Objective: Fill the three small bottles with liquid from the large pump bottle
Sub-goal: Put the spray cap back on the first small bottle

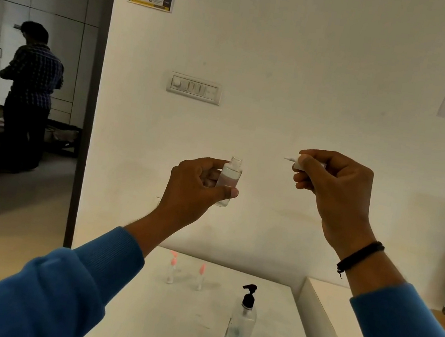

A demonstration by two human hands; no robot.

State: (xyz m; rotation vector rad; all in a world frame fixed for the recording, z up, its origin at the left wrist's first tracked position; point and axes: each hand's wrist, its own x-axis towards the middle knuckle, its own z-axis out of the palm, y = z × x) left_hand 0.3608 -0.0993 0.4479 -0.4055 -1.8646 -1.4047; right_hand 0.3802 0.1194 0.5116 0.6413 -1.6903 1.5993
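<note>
My left hand [198, 185] holds a small clear bottle [230, 175] upright in the air, its neck uncapped and liquid inside. My right hand [329, 185] grips that bottle's white cap piece [294, 160], its thin tip poking out to the left, a hand's width from the bottle. Far below on the white table [156, 318] stand two small clear bottles with pink caps, one at the left [171, 271] and one beside it [200, 277]. The large pump bottle [238, 334] with a black pump stands nearer, holding greenish liquid at its bottom.
A white raised box or ledge [331, 322] adjoins the table on the right. The white wall behind carries a switch panel [194, 88]. Through the doorway on the left a person [30, 97] stands in another room.
</note>
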